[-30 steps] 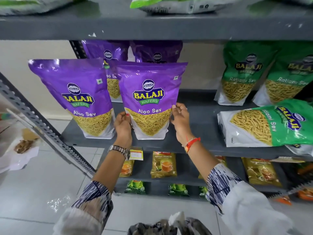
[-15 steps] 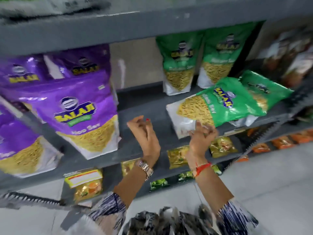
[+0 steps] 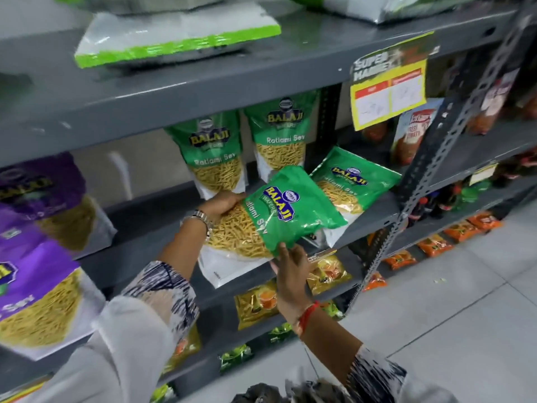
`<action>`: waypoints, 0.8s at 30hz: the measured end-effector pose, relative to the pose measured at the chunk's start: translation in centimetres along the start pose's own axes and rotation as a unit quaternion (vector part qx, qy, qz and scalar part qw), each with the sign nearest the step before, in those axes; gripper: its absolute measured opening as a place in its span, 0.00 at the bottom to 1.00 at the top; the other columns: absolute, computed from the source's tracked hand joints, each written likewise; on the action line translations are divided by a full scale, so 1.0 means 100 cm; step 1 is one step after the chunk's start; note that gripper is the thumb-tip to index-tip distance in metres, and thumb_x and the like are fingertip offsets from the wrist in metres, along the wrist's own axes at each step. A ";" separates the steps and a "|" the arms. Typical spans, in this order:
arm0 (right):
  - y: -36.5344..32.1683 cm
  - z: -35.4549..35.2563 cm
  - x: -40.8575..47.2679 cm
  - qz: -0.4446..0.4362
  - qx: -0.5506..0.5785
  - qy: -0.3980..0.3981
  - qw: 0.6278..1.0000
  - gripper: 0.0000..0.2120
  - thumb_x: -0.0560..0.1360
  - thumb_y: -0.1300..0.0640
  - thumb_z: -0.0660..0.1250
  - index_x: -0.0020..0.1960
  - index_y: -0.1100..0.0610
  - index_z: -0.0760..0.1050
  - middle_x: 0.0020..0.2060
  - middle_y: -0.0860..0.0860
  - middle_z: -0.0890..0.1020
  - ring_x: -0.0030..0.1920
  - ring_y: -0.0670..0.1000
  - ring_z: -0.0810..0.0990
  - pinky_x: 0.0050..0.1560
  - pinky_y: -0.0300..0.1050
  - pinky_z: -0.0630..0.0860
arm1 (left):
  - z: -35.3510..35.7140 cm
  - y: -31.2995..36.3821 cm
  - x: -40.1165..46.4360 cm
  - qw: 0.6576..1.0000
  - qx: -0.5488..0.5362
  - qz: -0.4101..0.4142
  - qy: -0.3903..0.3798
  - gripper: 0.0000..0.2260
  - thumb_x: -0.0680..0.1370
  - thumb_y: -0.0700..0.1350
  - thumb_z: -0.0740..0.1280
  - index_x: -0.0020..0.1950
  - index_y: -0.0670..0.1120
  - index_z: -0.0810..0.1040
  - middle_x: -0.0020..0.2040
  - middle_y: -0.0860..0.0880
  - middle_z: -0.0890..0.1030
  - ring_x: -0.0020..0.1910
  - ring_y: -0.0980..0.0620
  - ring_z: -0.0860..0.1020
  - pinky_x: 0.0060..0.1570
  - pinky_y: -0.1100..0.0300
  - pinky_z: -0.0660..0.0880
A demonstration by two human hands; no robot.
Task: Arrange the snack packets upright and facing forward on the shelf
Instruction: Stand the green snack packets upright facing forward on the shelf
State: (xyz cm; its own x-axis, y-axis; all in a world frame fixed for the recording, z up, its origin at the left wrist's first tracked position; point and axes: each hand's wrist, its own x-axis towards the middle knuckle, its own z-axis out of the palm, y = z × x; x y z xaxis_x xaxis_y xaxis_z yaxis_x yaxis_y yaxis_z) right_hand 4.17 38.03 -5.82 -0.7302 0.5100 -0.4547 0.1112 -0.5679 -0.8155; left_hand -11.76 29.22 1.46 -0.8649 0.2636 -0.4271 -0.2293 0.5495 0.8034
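Note:
A green Ratlami Sev packet [image 3: 270, 222] lies tilted on its side at the front of the grey shelf [image 3: 139, 257]. My left hand [image 3: 223, 203] grips its upper left edge, and my right hand [image 3: 290, 266] holds its lower edge from below. A second green packet [image 3: 351, 184] lies flat just behind it to the right. Two more green packets [image 3: 215, 158] [image 3: 283, 138] stand upright at the back. Purple Aloo Sev packets [image 3: 32, 289] [image 3: 43, 199] stand upright at the left.
A slotted metal upright [image 3: 427, 175] crosses on the right, with a yellow price tag [image 3: 389, 91] hanging from the shelf above. Small yellow and orange packets [image 3: 258, 303] fill the lower shelves. A flat white-and-green packet [image 3: 174, 36] lies on the top shelf. Grey floor tiles [image 3: 465, 315] spread to the right.
Both hands left the purple Aloo Sev packet and moved right to the lying green packet. They now grip it, and its top end has lifted off the shelf.

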 end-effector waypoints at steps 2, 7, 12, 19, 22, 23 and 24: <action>-0.003 -0.004 0.002 -0.001 -0.002 -0.019 1.000 0.13 0.78 0.58 0.62 0.58 0.66 0.70 0.54 0.63 0.79 0.49 0.54 0.78 0.55 0.51 0.78 | 0.001 -0.001 -0.004 1.000 -0.020 -0.006 0.020 0.14 0.76 0.47 0.64 0.53 0.36 0.76 0.54 0.37 0.79 0.43 0.44 0.78 0.56 0.50 0.75; -0.018 -0.021 0.010 -0.065 -0.036 -0.073 0.995 0.08 0.78 0.60 0.61 0.40 0.54 0.74 0.38 0.52 0.79 0.41 0.52 0.78 0.43 0.51 0.78 | -0.003 -0.041 0.002 0.986 -0.104 -0.021 0.130 0.25 0.61 0.54 0.74 0.52 0.41 0.80 0.54 0.39 0.82 0.50 0.43 0.81 0.59 0.46 0.75; -0.044 -0.034 0.016 -0.158 -0.107 -0.114 0.975 0.12 0.76 0.58 0.64 0.37 0.46 0.79 0.38 0.49 0.81 0.43 0.54 0.79 0.47 0.58 0.78 | 0.014 -0.042 -0.065 0.940 -0.287 0.006 0.185 0.03 0.74 0.37 0.65 0.41 0.42 0.79 0.28 0.51 0.83 0.25 0.57 0.79 0.33 0.62 0.78; -0.083 -0.026 0.003 -0.253 -0.104 -0.174 0.946 0.05 0.77 0.63 0.64 0.48 0.57 0.78 0.39 0.46 0.81 0.36 0.32 0.78 0.44 0.30 0.73 | 0.025 -0.056 -0.119 0.890 -0.353 0.042 0.285 0.06 0.74 0.40 0.64 0.44 0.48 0.80 0.33 0.53 0.81 0.31 0.56 0.76 0.32 0.64 0.74; -0.095 -0.028 -0.007 -0.276 -0.091 -0.198 0.936 0.06 0.76 0.62 0.64 0.51 0.58 0.78 0.41 0.47 0.82 0.41 0.35 0.80 0.46 0.30 0.75 | 0.030 -0.058 -0.147 0.878 -0.374 0.061 0.292 0.05 0.74 0.40 0.65 0.42 0.48 0.79 0.35 0.52 0.81 0.34 0.55 0.76 0.33 0.63 0.74; -0.096 -0.029 -0.012 -0.279 -0.089 -0.206 0.934 0.07 0.76 0.62 0.64 0.52 0.58 0.78 0.42 0.47 0.83 0.42 0.37 0.81 0.47 0.32 0.76 | 0.030 -0.059 -0.157 0.875 -0.379 0.068 0.294 0.05 0.74 0.40 0.65 0.42 0.48 0.79 0.34 0.52 0.82 0.34 0.55 0.77 0.34 0.63 0.75; -0.096 -0.031 -0.016 -0.278 -0.084 -0.210 0.934 0.07 0.76 0.62 0.64 0.53 0.59 0.78 0.42 0.47 0.83 0.42 0.37 0.81 0.47 0.32 0.76 | 0.031 -0.061 -0.166 0.873 -0.380 0.076 0.296 0.05 0.74 0.40 0.65 0.41 0.47 0.80 0.32 0.53 0.82 0.32 0.56 0.77 0.33 0.64 0.75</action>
State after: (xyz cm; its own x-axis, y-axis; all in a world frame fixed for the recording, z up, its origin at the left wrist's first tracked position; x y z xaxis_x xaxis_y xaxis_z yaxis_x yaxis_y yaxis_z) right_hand 6.33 44.69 1.62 -0.9025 0.3776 0.2070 -0.2852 -0.1640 -0.9443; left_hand 5.35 23.91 2.38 -0.9385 -0.2926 -0.1835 -0.1272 -0.2012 0.9713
